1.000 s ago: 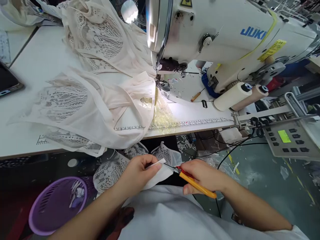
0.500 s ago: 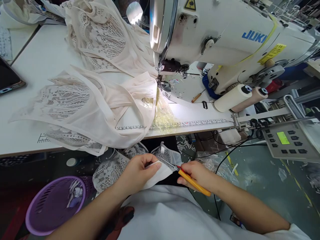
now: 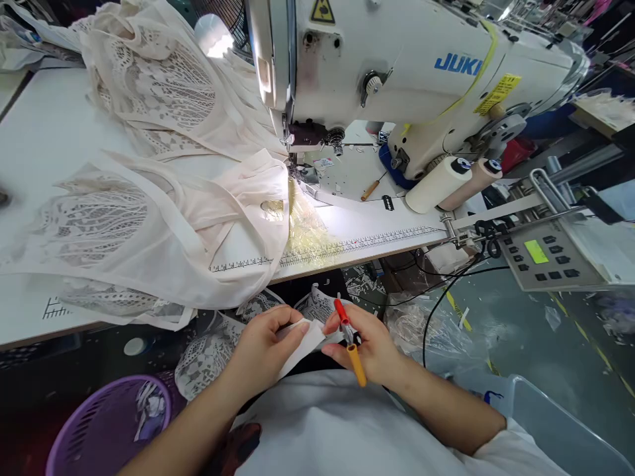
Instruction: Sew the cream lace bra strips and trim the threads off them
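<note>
Table (image 3: 44,125), white, ruler scale (image 3: 357,245) printed along front edge. On it: sewing machine (image 3: 342,76), marked JUKI; front lace garment (image 3: 153,274), off-white, overhanging the edge; rear lace garment (image 3: 166,86), off-white; yellowish translucent sheet (image 3: 306,228); wooden-handled tool (image 3: 370,191); small black piece (image 3: 387,203); cream thread cone (image 3: 436,188); tan thread cone (image 3: 470,185). Floor (image 3: 526,350), green: crumpled clear plastic (image 3: 426,334), yellow tape (image 3: 459,311).

A white JUKI sewing machine (image 3: 397,73) stands on the white surface (image 3: 44,132), which has a printed ruler (image 3: 357,244) along its front edge. Two thread cones (image 3: 436,188) (one cream, one beige) sit near a wooden-handled tool (image 3: 370,191). A purple basket (image 3: 99,423) at lower left holds fabric scraps (image 3: 151,410).
</note>
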`<state>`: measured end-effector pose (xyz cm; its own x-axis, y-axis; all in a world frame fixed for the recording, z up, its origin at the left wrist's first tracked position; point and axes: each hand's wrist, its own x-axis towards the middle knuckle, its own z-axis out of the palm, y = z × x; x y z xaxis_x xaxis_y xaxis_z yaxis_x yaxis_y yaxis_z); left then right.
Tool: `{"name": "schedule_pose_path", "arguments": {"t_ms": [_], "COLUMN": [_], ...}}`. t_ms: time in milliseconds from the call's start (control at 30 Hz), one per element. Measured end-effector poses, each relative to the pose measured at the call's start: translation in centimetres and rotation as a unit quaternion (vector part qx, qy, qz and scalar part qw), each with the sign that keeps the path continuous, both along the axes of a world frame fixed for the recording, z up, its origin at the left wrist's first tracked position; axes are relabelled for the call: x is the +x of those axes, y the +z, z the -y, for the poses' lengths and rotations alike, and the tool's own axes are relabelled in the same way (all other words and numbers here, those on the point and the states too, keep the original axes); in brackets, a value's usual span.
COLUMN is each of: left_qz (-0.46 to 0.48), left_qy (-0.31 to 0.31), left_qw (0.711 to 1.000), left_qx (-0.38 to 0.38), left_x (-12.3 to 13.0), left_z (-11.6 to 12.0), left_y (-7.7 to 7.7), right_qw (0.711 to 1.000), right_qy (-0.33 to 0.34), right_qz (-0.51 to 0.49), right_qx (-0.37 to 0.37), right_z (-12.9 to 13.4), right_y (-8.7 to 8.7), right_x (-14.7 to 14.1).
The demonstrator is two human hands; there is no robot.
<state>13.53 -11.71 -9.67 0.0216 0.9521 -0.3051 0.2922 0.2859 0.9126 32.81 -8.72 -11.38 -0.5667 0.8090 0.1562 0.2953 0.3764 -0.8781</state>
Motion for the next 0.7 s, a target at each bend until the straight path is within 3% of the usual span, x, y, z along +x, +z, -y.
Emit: {"name": "schedule_pose_path", "arguments": {"t_ms": [267,700], "left_qz": [-0.024,-0.034], "left_qy": [-0.017,-0.01], "left_qw": [0.999,0.996], "left_qx": [0.04,0.086], "left_x": [0.4,-0.6], "left_z": [-0.4,0.3], "left_y": [-0.4,-1.6], "right_qw": [0.997,0.997], "right_qy": [-0.041,-0.046], "right_qz": [0.063,0.059], "right_qx": [-0.001,0.025], "right_z": [-0.2,-0.2], "right_y": [-0.6,-0.7], "right_x": [-1.0,-2.6]}}
